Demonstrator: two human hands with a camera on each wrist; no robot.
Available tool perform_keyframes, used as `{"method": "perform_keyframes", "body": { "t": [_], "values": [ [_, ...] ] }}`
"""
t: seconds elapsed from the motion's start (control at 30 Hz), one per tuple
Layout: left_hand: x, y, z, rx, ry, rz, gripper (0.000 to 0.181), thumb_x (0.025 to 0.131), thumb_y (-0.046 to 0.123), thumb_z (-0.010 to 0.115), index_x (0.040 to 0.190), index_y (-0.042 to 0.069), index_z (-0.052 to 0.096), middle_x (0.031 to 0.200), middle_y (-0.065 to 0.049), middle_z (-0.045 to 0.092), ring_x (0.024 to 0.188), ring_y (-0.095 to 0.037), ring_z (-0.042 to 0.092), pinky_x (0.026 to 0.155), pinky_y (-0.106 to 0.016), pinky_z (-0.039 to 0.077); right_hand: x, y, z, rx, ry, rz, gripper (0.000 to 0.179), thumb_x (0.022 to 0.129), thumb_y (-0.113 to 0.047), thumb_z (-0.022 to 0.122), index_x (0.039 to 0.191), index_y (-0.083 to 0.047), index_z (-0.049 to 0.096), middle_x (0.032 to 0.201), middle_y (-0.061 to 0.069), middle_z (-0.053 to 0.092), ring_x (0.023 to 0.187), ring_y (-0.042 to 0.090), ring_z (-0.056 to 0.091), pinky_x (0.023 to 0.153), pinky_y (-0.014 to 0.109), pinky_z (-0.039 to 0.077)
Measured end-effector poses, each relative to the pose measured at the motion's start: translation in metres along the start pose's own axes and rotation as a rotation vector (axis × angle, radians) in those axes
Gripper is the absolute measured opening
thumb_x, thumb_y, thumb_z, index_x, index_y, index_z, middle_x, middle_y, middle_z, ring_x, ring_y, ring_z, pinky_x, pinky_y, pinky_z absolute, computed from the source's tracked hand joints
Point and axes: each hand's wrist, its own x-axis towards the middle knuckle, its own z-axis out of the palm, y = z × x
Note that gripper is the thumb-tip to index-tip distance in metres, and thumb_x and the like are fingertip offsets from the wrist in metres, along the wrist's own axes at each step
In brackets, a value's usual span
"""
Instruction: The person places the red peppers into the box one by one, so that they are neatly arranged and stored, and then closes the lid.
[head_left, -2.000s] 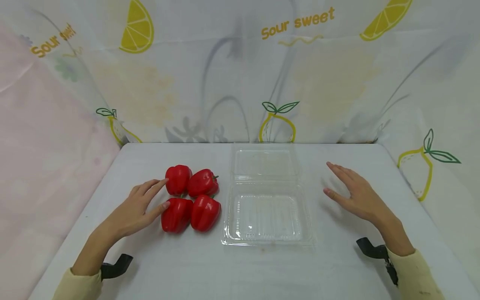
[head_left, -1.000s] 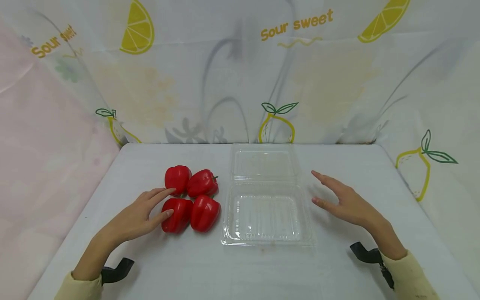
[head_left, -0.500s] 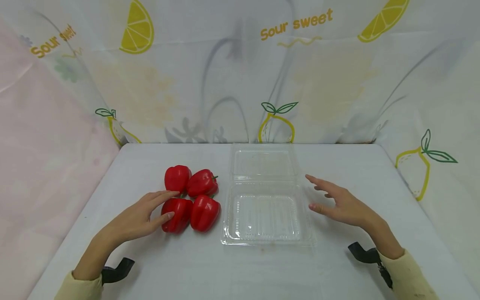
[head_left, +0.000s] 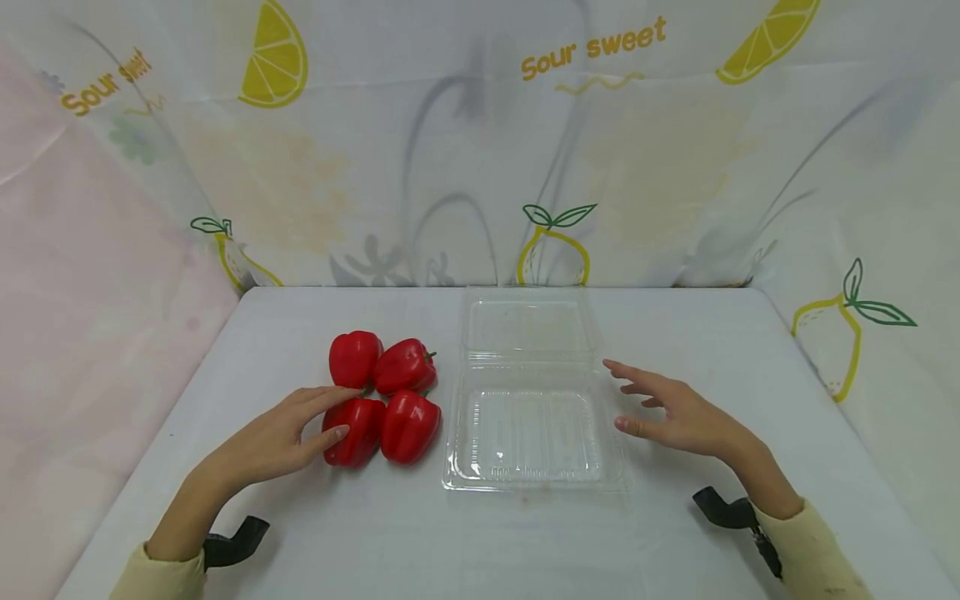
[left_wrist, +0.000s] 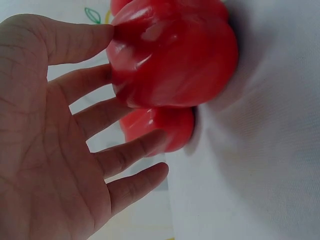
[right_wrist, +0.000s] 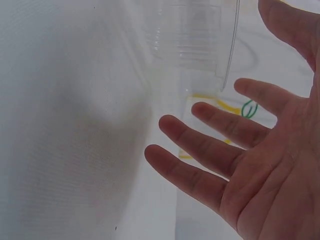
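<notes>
Several red bell peppers stand grouped left of centre on the white table. My left hand (head_left: 281, 437) is at the near-left bell pepper (head_left: 360, 429), its thumb and index finger overlapping that pepper's top and side. In the left wrist view the fingers are spread and extended beside the same bell pepper (left_wrist: 175, 55), and another pepper (left_wrist: 172, 127) shows behind it. A clear plastic clamshell container (head_left: 460, 442) lies with its lid folded back. My right hand (head_left: 678, 417) hovers by the container's right side, fingers apart and holding nothing; the right wrist view shows its palm and extended fingers.
The near-right pepper (head_left: 411, 427), far-left pepper (head_left: 356, 358) and far-right pepper (head_left: 405, 367) sit close against one another. The container's lid (head_left: 531, 325) reaches the table's back edge, where a lemon-printed cloth (head_left: 652, 183) hangs.
My left hand has shifted slightly nearer and right, its fingers now over the near-left bell pepper. My right hand has moved left toward the container. Peppers and container stay put.
</notes>
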Motion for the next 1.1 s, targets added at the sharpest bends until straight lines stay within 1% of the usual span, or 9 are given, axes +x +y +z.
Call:
{"method": "perform_keyframes", "body": {
  "t": [0.17, 0.47, 0.7, 0.93, 1.1],
  "values": [
    [0.0004, 0.0006, -0.0004, -0.005, -0.001, 0.000, 0.058, 0.089, 0.038, 0.070, 0.140, 0.017, 0.054, 0.136, -0.009, 0.054, 0.124, -0.035, 0.047, 0.087, -0.057, 0.052, -0.0001, -0.0002, 0.0014, 0.011, -0.017, -0.004, 0.078, 0.090, -0.040, 0.071, 0.154, -0.017, 0.033, 0.152, 0.009, 0.041, 0.123, 0.029, 0.056, 0.095, 0.052, 0.049],
    [0.0003, -0.0003, -0.0001, -0.005, 0.004, -0.013, 0.055, 0.092, 0.041, 0.067, 0.140, 0.018, 0.055, 0.136, -0.008, 0.054, 0.124, -0.035, 0.048, 0.089, -0.059, 0.050, 0.0001, -0.0003, 0.0034, 0.010, -0.029, -0.018, 0.080, 0.089, -0.037, 0.073, 0.154, -0.013, 0.033, 0.148, 0.013, 0.045, 0.120, 0.029, 0.058, 0.094, 0.051, 0.049],
    [0.0003, -0.0001, 0.0005, -0.002, 0.018, -0.012, 0.055, 0.091, 0.042, 0.068, 0.139, 0.018, 0.056, 0.134, -0.007, 0.056, 0.123, -0.033, 0.049, 0.088, -0.058, 0.051, -0.0005, -0.0006, 0.0035, 0.027, -0.032, -0.024, 0.080, 0.089, -0.037, 0.073, 0.154, -0.014, 0.032, 0.147, 0.014, 0.047, 0.119, 0.030, 0.059, 0.095, 0.052, 0.049],
    [-0.0005, -0.0005, 0.0014, 0.003, 0.040, 0.005, 0.054, 0.091, 0.042, 0.068, 0.138, 0.018, 0.057, 0.133, -0.006, 0.057, 0.121, -0.032, 0.051, 0.088, -0.057, 0.051, -0.0006, -0.0014, 0.0037, 0.020, -0.039, -0.008, 0.080, 0.089, -0.034, 0.074, 0.154, -0.015, 0.032, 0.146, 0.014, 0.048, 0.119, 0.029, 0.059, 0.095, 0.052, 0.049],
    [-0.0015, -0.0007, 0.0001, 0.015, 0.052, 0.002, 0.055, 0.089, 0.041, 0.071, 0.137, 0.017, 0.058, 0.133, -0.008, 0.057, 0.120, -0.032, 0.052, 0.087, -0.055, 0.053, -0.0011, -0.0014, 0.0038, 0.017, -0.038, -0.005, 0.080, 0.090, -0.038, 0.073, 0.154, -0.015, 0.032, 0.145, 0.014, 0.049, 0.119, 0.028, 0.060, 0.095, 0.051, 0.049]
  ]
}}
